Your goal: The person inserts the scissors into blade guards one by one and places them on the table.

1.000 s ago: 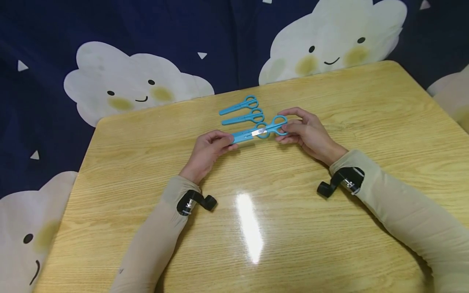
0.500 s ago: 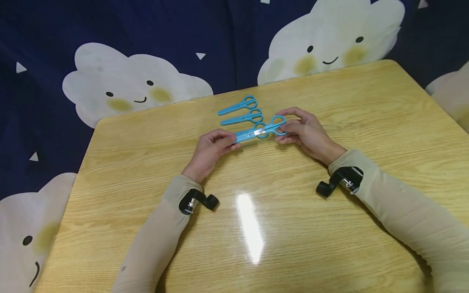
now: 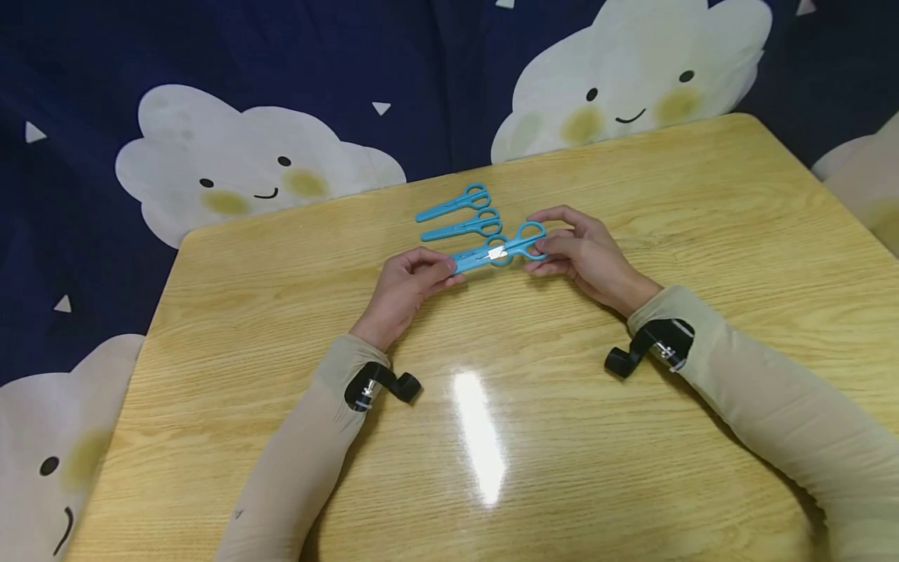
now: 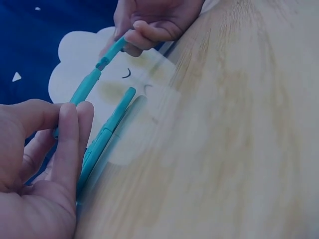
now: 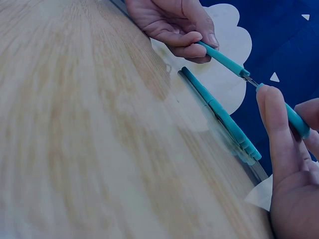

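My left hand (image 3: 402,290) pinches a light-blue blade cover (image 3: 472,260) between thumb and fingers. My right hand (image 3: 586,254) holds the blue handles of a pair of scissors (image 3: 520,247). The blades sit partly inside the cover, with a short stretch of bare metal showing between cover and handles. In the right wrist view, that metal strip shows as a narrow gap between the cover (image 5: 227,61) and the handle (image 5: 297,121). Both pieces are held above the table, and the left wrist view shows them nearly in line.
Behind the hands, two covered blue scissors (image 3: 453,204) (image 3: 461,227) lie side by side on the wooden table (image 3: 316,328). A third pair (image 3: 502,261) lies partly hidden under the held one. A dark blue cloth (image 3: 435,78) with clouds hangs at the table's back edge.
My left hand has moved slightly right with the cover, which now reaches farther along the blades. Less bare metal shows than before. My right hand has stayed nearly still on the handles.
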The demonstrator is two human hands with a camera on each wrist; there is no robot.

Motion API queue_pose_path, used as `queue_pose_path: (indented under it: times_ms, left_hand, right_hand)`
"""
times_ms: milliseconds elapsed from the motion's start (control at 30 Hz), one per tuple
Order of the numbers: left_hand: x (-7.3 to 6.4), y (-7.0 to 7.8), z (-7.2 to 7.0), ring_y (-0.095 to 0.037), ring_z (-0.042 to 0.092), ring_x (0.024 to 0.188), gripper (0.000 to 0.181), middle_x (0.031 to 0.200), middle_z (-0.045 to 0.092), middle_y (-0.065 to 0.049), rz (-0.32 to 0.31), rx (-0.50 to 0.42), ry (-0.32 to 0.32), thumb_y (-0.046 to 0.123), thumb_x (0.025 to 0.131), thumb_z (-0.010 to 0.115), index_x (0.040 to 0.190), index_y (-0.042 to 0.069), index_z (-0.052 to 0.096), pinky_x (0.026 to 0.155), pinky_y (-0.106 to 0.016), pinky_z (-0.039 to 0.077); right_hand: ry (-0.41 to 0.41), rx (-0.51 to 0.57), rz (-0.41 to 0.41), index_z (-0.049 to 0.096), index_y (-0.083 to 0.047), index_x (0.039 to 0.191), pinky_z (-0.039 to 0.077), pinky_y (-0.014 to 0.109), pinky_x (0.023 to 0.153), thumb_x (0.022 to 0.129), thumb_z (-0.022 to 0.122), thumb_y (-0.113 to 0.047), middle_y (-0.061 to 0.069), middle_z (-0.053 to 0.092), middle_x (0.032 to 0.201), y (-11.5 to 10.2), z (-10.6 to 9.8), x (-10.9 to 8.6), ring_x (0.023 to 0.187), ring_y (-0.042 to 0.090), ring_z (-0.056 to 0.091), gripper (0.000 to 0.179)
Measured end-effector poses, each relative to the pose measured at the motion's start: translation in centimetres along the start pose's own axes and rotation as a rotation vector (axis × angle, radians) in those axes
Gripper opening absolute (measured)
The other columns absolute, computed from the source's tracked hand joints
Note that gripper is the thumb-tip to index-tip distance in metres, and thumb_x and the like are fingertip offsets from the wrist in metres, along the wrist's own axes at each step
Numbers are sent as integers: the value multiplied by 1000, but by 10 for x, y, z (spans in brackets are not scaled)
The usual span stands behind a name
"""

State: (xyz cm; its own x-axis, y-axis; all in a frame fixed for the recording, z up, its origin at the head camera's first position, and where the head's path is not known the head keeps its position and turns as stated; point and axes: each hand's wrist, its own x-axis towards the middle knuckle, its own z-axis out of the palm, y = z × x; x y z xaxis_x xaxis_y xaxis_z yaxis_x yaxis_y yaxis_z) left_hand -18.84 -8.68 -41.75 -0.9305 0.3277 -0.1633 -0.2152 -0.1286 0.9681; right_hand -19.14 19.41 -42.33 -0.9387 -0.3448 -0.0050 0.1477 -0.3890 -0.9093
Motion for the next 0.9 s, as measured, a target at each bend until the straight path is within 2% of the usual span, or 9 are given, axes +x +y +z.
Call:
queue_pose_path:
  times_ms: [200,567,900]
  left_hand:
    - [-1,-2,-1,-19,74,91,9,101,65,-9,10,-4,3,-1,92,62,101,-1,65,93,-34,56]
    - [-3,1,3,-18,74,88,14,95,67,-9,14,2,-9,0,91,64,105,-2,63,94,-34,56]
    - [-2,1,7,-19,74,89,18,96,67,-8,34,29,-28,1,92,63,109,-5,62,93,-33,57]
  right_hand:
    - [0,0,-1,47,-1,131,61,29,66,92,59,3,10,73,82,1,1,1,71,22,75,41]
    - [-6,-1,-8,48,-2,129,61,29,66,92,59,3,10,73,82,-1,-1,-1,72,22,75,39]
    - [-5,-7,-2,48,-2,129,61,28,66,93,58,3,11,74,83,-4,-4,-3,73,21,75,38]
